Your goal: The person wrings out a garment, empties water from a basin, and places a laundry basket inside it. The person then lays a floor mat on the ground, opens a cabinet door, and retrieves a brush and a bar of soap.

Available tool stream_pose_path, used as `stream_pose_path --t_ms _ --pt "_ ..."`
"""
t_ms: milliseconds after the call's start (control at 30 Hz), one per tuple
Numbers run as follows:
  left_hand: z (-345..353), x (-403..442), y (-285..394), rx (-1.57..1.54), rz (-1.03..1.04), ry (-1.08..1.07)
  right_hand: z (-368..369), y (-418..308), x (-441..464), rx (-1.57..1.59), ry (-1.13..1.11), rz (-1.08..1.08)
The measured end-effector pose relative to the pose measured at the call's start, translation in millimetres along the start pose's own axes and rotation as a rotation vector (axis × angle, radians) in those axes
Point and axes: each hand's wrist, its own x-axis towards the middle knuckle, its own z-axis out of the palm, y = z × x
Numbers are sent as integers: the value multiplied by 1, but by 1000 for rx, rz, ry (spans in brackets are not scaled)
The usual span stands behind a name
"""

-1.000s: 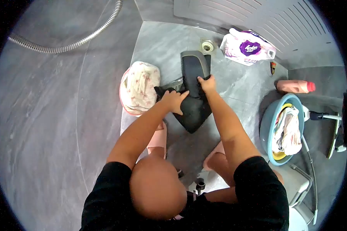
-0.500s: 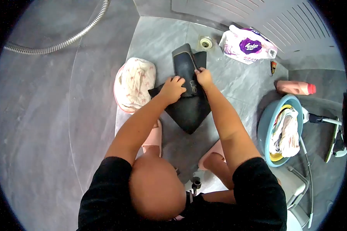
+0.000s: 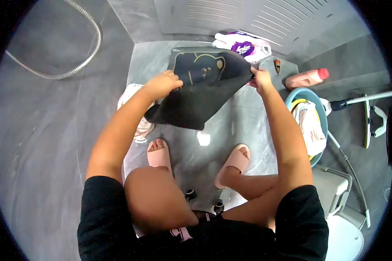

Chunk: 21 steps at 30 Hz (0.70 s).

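A dark mat with a light bear outline is spread partly open between my hands, its lower part bent toward me. My left hand is closed on its left edge, fingers wrapped over it. At the upper right corner, my right hand pinches the mat. Below the left side of the mat, a floral cushion-like item on the floor is partly covered by the mat and my left arm.
A white and purple package lies by the back wall. On the right are a pink bottle, a blue basin with cloths, a mop and a grey stool. A metal hose hangs at upper left.
The folded mat has been opened out and lifted, showing the bear outline. My hands have moved apart, left hand leftward and right hand rightward. The view has shifted.
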Motion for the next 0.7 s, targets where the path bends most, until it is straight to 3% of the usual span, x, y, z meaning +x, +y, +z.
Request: stream_pose_path --t_ms 100,167,233,367,467,567,633,700 --pt "-50 16 8 102 38 88 -21 -30 -11 233 11 -58" --pt "-76 28 10 151 8 63 -35 -54 -26 221 64 -89" --pt "-92 37 11 269 130 127 -52 -57 -31 258 49 -65" --pt "-96 56 28 500 190 159 -82 -18 -40 223 47 155" --pt "-50 76 39 534 198 107 -94 59 -48 344 168 263" --pt "6 85 58 539 203 56 -90 120 -66 255 309 399" --pt "49 90 70 182 -248 -113 -84 140 -85 296 381 453" --pt "80 82 67 138 -198 -391 -91 197 -60 163 433 543"
